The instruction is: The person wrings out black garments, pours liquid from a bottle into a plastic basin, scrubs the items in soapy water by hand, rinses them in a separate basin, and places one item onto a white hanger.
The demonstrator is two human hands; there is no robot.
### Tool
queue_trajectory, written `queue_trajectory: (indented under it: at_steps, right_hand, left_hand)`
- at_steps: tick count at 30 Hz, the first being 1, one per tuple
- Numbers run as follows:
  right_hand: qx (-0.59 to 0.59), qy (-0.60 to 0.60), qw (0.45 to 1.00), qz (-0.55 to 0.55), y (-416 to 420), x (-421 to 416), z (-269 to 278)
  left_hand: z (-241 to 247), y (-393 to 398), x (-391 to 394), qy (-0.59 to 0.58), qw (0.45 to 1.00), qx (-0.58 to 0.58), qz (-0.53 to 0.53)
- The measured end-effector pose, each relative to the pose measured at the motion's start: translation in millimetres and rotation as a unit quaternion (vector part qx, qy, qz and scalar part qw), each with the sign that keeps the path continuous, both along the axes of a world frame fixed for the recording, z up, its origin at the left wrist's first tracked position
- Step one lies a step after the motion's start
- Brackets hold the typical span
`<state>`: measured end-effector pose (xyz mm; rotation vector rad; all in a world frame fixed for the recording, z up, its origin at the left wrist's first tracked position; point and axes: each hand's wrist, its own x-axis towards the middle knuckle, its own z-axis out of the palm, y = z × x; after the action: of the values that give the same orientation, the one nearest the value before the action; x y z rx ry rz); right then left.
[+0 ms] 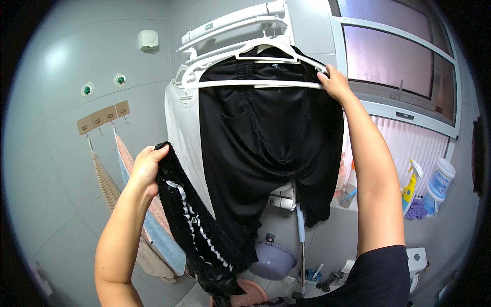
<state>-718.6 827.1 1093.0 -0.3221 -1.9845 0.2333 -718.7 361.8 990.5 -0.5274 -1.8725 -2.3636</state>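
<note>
Black trousers (268, 126) hang in front of me on a white plastic hanger (264, 83). My right hand (335, 82) grips the right end of that hanger, with thumb and fingers by the waistband. Lower on the left, my left hand (149, 165) pinches the edge of a black garment part with wavy white trim (195, 226); whether it belongs to the trousers cannot be told. A white garment (180, 130) hangs behind the black cloth at left. White wall-mounted rails (234, 23) are above, near the hanger's hook.
Towels (165, 245) hang from wall hooks (103, 118) at left. A purple basin (274, 259) and a pink basin (251, 293) are low down. A pole (302, 245) stands beside them. On the right ledge are a spray bottle (412, 184), tubs (437, 188) and a cup (347, 195), below a window (391, 57).
</note>
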Motion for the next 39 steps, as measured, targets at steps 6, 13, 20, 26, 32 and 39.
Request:
queue_trajectory:
  at_steps: [6,13,20,26,32,39]
  right_hand:
    - [-0.125,0.002,0.952,0.279,-26.3,17.0,7.8]
    - [-0.260,0.103,0.866,0.415,-68.3,26.3,11.8]
    - [-0.493,0.057,0.735,0.462,-107.0,19.8,19.6]
    - [-0.503,-0.056,0.659,0.557,-141.3,39.0,-23.2]
    - [-0.302,0.058,0.765,0.565,-176.4,81.8,-122.2]
    - [-0.361,0.144,0.704,0.594,-153.3,127.2,-219.9]
  left_hand:
    - [6.7,-5.1,8.2,0.003,0.996,-0.069,0.056]
    - [1.8,-20.6,-15.2,-0.006,0.994,-0.055,0.091]
    - [-4.8,-31.1,-18.6,0.002,0.994,-0.059,0.091]
    - [-20.2,-37.1,-16.2,0.005,0.995,-0.045,0.093]
    - [-16.2,-58.7,-25.3,0.010,0.994,-0.036,0.107]
    - [-10.6,-65.3,-50.0,0.003,0.957,-0.172,0.232]
